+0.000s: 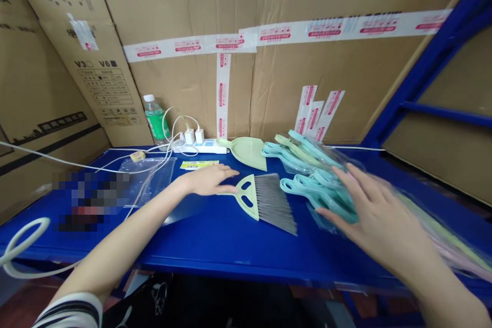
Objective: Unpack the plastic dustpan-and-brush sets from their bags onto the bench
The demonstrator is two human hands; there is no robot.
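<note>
A light green hand brush [248, 197] with grey bristles lies flat on the blue table, bristles pointing right. My left hand [209, 179] is over the end of its handle, thumb and fingers apart; whether it touches the handle I cannot tell. Behind the brush rests a light green dustpan [249, 152], its handle to the left. To the right is a pile of mostly turquoise handled pieces [307, 187] in clear plastic wrapping. My right hand [369, 200] spreads its fingers over this pile, slightly blurred, and partly hides it.
A white power strip [215, 147] with plugged-in chargers stands at the back, beside a green-labelled bottle [156, 118]. White cables cross the left side over a clear plastic bag [154, 179]. A yellow label strip [198, 165] lies nearby. Cardboard [184, 82] walls the back; a blue frame [423, 61] rises right.
</note>
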